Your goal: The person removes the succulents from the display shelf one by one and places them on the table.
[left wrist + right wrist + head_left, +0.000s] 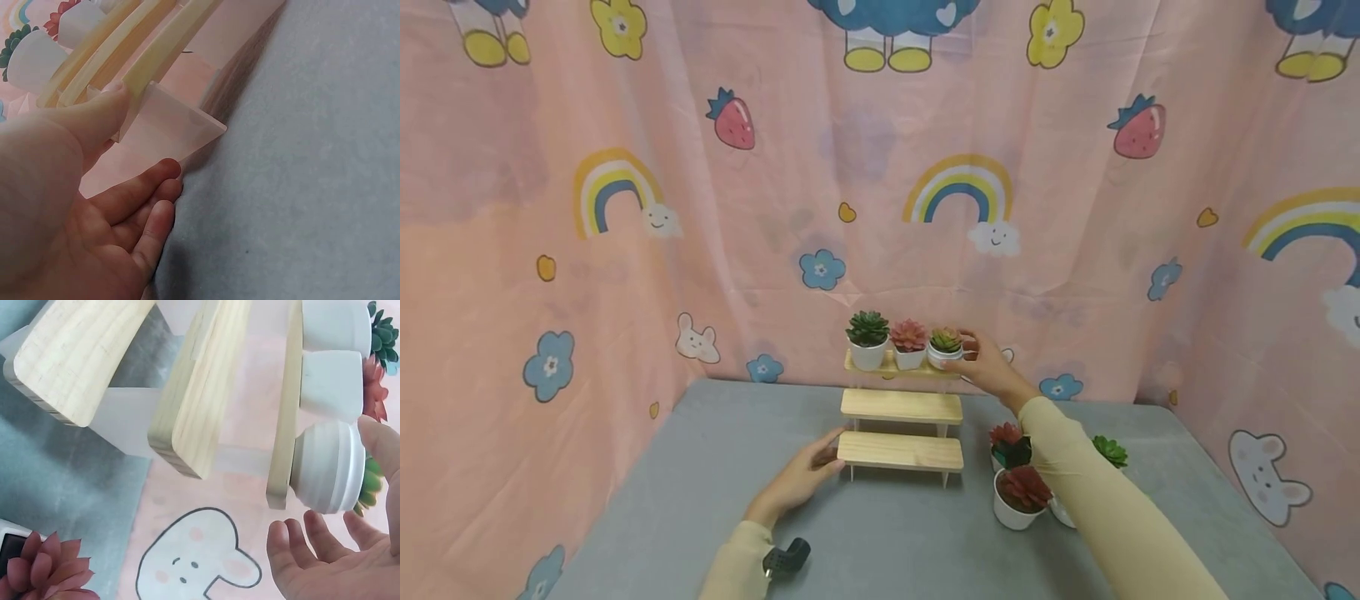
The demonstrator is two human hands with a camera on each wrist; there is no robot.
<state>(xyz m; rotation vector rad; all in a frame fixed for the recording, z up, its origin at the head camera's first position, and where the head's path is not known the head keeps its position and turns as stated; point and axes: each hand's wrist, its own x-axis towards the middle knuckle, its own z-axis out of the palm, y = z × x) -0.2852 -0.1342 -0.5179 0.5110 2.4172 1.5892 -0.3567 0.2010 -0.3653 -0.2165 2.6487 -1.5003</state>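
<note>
A three-tier stand of pale wooden boards on clear supports holds a row of potted succulents on its top board. At the right end of that row is a ribbed white pot with a green and orange succulent. My right hand is around this pot, thumb at its rim and fingers spread just off its side. Beside it stand a pink succulent and a dark green one in white pots. My left hand touches the left end of the lowest board with its thumb, fingers loosely extended by the clear support.
Right of the stand, several more potted succulents stand on the grey table, among them a dark red one and a bright green one. My right forearm passes over them. A pink patterned curtain hangs behind.
</note>
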